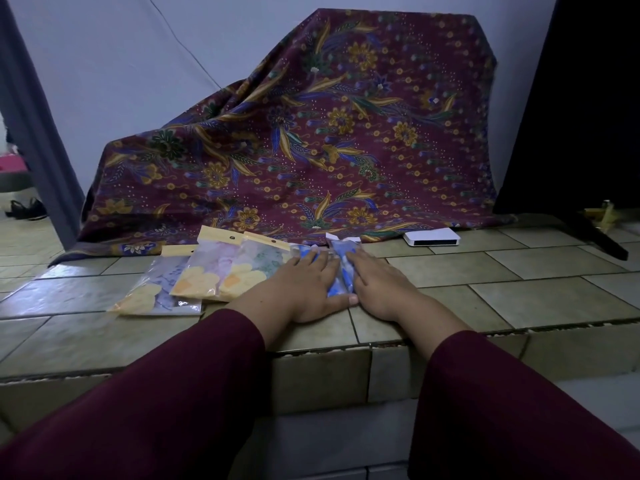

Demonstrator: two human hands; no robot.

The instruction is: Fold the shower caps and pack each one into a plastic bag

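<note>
Both hands lie flat on a blue-and-white shower cap (pixel 341 271) in the middle of the tiled ledge (pixel 485 271); the left hand (pixel 304 285) presses its left part with fingers straight and spread, thumb stretched along the near edge; the right hand (pixel 377 282) presses the right part, fingers straight and close together, pointing far. Neither hand curls round anything; both are laid out flat, palms down. The cap shows as a narrow strip between the two hands, with more of it past the fingertips on the far side (whether it already sits inside a plastic bag cannot be told, though a clear, glossy edge shows at its far end). Both arms wear dark maroon sleeves (pixel 173 393).

Just left of the left hand lie three packed bags, overlapping one another in a row; the nearest to the hand, a bag with a greenish cap (pixel 256 268), touches the hand's side; next to it a bag with a pink cap (pixel 211 268); furthest left and nearer, a bag with a lilac cap (pixel 162 289). Each has a pale yellow card header at its far end and yellow shapes at its near end.

Behind, a maroon batik cloth (pixel 311 133) drapes over something against the wall; a white flat box (pixel 431 237) lies at its foot, right of the hands.
</note>
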